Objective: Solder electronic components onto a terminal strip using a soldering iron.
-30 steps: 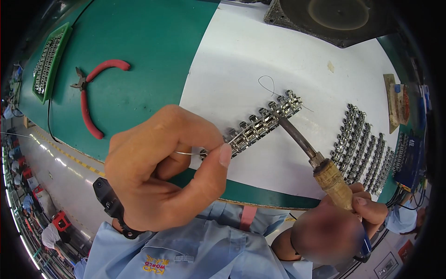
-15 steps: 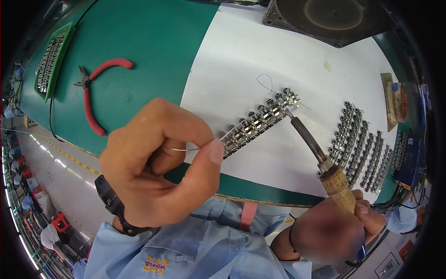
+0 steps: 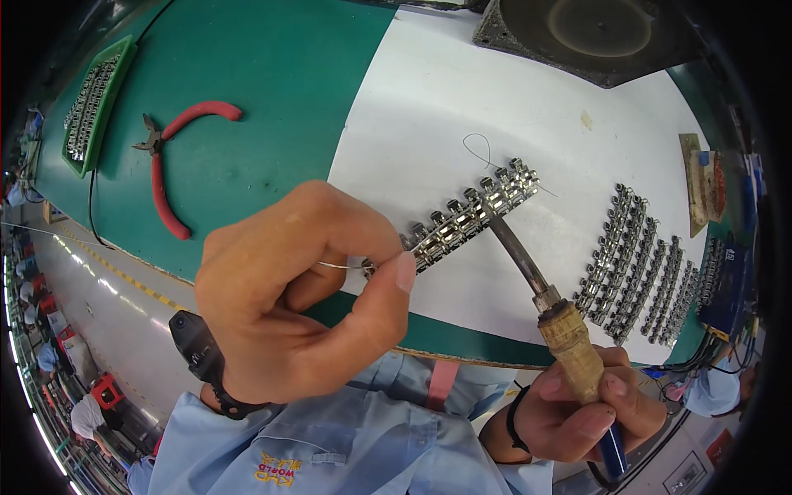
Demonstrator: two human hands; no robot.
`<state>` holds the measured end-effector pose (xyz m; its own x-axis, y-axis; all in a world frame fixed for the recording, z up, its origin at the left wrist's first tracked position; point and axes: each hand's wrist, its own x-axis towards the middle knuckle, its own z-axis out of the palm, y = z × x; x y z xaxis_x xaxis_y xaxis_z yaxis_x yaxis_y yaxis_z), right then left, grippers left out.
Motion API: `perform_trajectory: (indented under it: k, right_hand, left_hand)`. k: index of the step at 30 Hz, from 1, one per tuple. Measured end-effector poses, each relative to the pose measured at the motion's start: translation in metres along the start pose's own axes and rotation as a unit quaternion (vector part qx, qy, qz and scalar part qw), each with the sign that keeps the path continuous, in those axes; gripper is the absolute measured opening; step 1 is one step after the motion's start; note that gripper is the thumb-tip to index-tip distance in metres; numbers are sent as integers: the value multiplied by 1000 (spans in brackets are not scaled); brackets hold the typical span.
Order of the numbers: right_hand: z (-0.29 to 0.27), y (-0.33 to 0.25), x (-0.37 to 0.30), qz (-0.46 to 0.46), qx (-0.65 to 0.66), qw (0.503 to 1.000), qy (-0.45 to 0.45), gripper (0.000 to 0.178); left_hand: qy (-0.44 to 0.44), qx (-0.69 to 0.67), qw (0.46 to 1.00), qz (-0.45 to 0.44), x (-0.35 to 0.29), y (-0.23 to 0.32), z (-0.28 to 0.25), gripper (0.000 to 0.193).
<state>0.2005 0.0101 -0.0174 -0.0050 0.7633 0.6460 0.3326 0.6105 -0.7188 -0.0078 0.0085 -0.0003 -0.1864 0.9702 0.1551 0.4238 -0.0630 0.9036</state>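
Note:
A row of small shiny metal parts (image 3: 472,216) lies slantwise on a white sheet, its near end partly behind my left hand (image 3: 305,289). Thumb and forefinger of that hand pinch a thin solder wire (image 3: 333,265), which runs toward the row. My right hand (image 3: 598,408) grips the soldering iron (image 3: 571,345) by its tan and blue handle. The iron's dark tip rests at the row, left of its far end. A fine wire loop (image 3: 476,148) sticks out by that far end.
Several more rows of metal parts (image 3: 631,256) lie at the right. Red-handled cutters (image 3: 162,140) and a green tray (image 3: 124,66) of parts sit on the green mat (image 3: 272,66). A dark square device (image 3: 528,41) stands at the back; a worn block (image 3: 697,186) is far right.
The soldering iron and my right hand have shifted left, the tip moving along the row from its far end toward the middle. My left hand has edged slightly right with the wire.

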Motion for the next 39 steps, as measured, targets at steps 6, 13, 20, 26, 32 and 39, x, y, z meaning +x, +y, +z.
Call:
perform_trajectory:
  k: [6, 13, 20, 26, 32, 39]
  right_hand:
    - [3, -2, 0, 5, -28, 1000, 4, 26]
    - [4, -2, 0, 14, -23, 1000, 6, 27]
    - [4, -4, 0, 10, -35, 999, -6, 27]
    - [2, -3, 3, 3, -70, 996, 62, 27]
    - [0, -1, 9, 48, -13, 998, 38, 25]
    - [5, -2, 8, 68, -12, 997, 41, 24]
  left_hand:
    - [-6, -8, 1000, -11, 1, 1, 0, 10]
    - [-14, 12, 1000, -10, 1, 1, 0, 9]
    - [20, -23, 1000, 0, -1, -1, -3, 11]
    - [8, -11, 1000, 6, -1, -2, -1, 11]
    - [-2, 3, 1000, 7, 1, 1, 0, 10]
    - [-4, 5, 1000, -2, 2, 1, 1, 10]
